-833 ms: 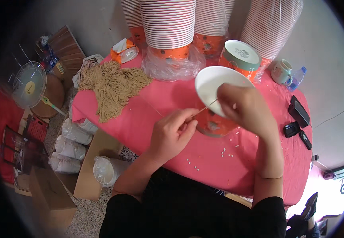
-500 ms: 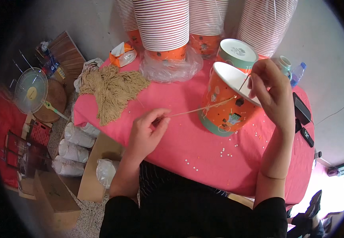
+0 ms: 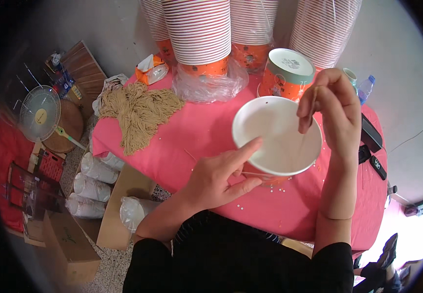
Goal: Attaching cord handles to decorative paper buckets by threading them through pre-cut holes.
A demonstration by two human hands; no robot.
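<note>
An orange paper bucket (image 3: 277, 136) with a white inside and rolled rim stands on the pink-covered table, its mouth tilted toward me. My left hand (image 3: 218, 178) is at its near left side, index finger stretched along the rim and thumb apart, other fingers curled under. A thin tan cord (image 3: 254, 174) runs between this hand and the bucket's outer wall. Above the bucket's right side, my right hand (image 3: 333, 110) is closed in a pinch; a faint strand (image 3: 301, 146) hangs below it into the bucket. The fingertips partly hide what they grip.
A heap of tan cords (image 3: 140, 115) lies at the left. Tall stacks of buckets (image 3: 196, 29) stand behind, one above bunched clear plastic (image 3: 211, 88). An upturned bucket (image 3: 289, 73) is behind my right hand. Small white dots (image 3: 240, 207) litter the cloth; a dark phone-like device (image 3: 371, 133) lies right.
The bucket has turned so its mouth faces me. My left hand has moved right to the bucket, its thumb and index finger spreading. My right hand stays raised over the rim.
</note>
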